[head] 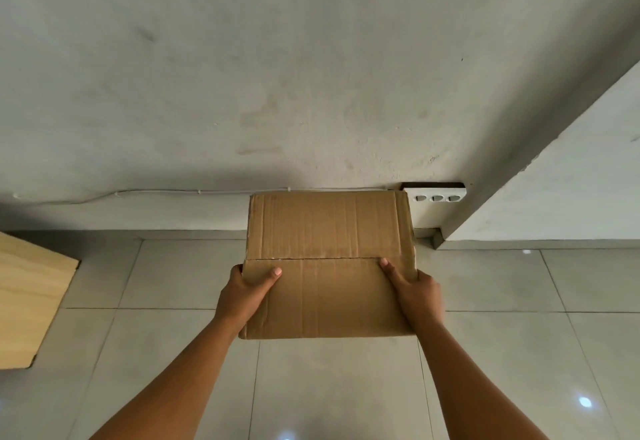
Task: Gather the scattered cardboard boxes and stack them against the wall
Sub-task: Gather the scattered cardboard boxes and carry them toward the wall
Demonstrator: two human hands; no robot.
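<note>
A closed brown cardboard box (329, 252) is held in front of me above the tiled floor, its far edge close to the grey wall (311, 76). My left hand (247, 289) grips its left side with the thumb lying on the top flap. My right hand (414, 289) grips the right side, thumb on top near the flap seam. The fingers of both hands are hidden under the box's sides. Whether another box lies beneath it cannot be seen.
A white power strip (437, 197) with three sockets sits at the wall's foot just right of the box, a thin white cable running left along the wall. A side wall (554, 197) juts out on the right. A pale wooden board (31, 297) lies at left on the floor.
</note>
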